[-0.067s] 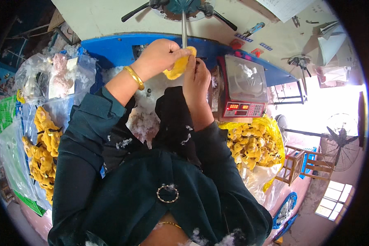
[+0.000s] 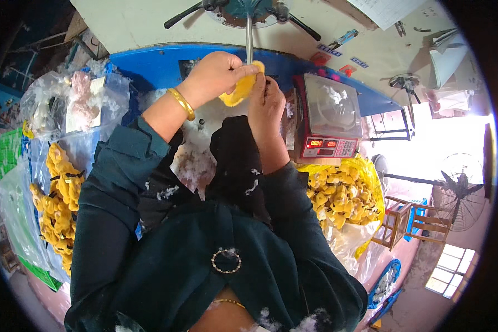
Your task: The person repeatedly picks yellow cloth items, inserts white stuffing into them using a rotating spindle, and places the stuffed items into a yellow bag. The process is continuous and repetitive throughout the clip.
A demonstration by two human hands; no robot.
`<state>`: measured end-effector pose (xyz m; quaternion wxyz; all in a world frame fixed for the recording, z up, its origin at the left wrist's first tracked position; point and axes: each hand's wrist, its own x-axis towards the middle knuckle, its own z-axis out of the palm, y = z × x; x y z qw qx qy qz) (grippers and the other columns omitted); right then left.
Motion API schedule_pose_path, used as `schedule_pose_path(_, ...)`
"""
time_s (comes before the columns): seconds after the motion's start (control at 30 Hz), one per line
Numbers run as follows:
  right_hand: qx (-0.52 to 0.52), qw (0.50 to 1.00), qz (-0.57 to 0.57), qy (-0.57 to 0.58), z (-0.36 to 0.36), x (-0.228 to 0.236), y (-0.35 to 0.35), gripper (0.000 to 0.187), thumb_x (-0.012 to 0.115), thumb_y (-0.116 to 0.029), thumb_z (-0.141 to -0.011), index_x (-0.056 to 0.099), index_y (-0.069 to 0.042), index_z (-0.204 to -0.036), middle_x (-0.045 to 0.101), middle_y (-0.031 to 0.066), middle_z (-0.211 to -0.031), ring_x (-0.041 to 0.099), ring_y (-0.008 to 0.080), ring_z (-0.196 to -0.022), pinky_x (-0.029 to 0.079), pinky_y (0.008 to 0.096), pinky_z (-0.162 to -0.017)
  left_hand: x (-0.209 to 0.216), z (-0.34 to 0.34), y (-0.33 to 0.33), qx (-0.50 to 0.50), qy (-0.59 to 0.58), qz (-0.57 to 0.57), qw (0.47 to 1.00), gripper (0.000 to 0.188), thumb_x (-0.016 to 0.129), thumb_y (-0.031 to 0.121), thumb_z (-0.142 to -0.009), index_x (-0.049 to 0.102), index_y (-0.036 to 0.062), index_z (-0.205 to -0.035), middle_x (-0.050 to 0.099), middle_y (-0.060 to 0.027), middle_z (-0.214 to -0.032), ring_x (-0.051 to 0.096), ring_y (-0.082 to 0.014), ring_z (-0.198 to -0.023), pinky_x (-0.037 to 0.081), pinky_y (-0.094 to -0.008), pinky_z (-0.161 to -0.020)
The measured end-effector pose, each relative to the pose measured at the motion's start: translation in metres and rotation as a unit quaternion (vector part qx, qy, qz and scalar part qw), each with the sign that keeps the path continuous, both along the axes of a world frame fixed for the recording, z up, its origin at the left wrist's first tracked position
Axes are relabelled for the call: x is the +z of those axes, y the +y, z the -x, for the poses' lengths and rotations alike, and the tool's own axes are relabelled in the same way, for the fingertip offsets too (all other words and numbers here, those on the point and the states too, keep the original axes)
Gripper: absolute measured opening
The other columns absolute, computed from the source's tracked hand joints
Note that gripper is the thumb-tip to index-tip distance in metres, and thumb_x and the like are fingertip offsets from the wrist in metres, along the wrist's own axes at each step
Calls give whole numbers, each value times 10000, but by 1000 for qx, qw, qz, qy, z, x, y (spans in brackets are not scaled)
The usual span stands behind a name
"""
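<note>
A small yellow plush piece (image 2: 237, 95) is held between my two hands, at the end of a thin metal tube (image 2: 249, 41) that points down toward me from the machine. My left hand (image 2: 213, 77), below a gold bangle, pinches the plush near its upper edge with thumb and fingers. My right hand (image 2: 266, 105) grips its right side with bent fingers close to the tube's tip. Whether the tube's end sits inside the plush is hidden by the fingers. White stuffing fluff (image 2: 196, 160) lies below my hands.
Right of my hands stands a red digital scale (image 2: 329, 119). Below it, a yellow bag (image 2: 343, 193) holds many yellow plush pieces. More yellow plush toys (image 2: 61, 205) lie on plastic at the left. A blue table edge (image 2: 149, 63) runs in front. A fan (image 2: 456, 193) stands far right.
Hardly anything differs. Both hands keep their grip on the plush, which shifts very slightly at the tube's tip.
</note>
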<state>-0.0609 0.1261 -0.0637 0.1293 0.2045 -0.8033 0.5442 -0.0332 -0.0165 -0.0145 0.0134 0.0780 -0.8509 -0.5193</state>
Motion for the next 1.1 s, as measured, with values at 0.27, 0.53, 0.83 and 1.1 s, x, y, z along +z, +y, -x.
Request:
schedule_pose_path(0.27,198,955,109,-193,97,-2,-22,243,554,-202,-904,616,17,-819,605,51,-721,569,108,-644,445,281,-560,11,-44,20,-3,93,229,969,409,648,431,-826,596,58,-987,644,-128,-761,627,-313,-712,468,-401,-605)
schedule_pose_path(0.53,155,929,166,-293,72,11,-22,281,500,-219,-902,594,24,-796,590,68,-706,548,133,-601,446,303,-517,-7,-38,30,64,111,223,966,415,709,364,-785,590,10,-967,632,-139,-712,625,-305,-657,478,-374,-577)
schedule_pose_path(0.83,9,925,292,-245,7,-12,-28,388,430,-286,-997,555,-5,-760,567,22,-694,513,83,-620,436,255,-577,-20,-58,16,50,109,248,961,417,723,336,-765,610,10,-998,618,-146,-692,617,-318,-636,476,-384,-560)
schedule_pose_path(1.1,37,995,79,-52,-41,-7,-8,284,554,-227,-930,517,12,-1077,601,110,-973,608,147,-817,490,261,-716,-23,-82,29,38,133,249,959,369,731,279,-744,614,50,-1009,627,-135,-749,619,-329,-698,482,-403,-613)
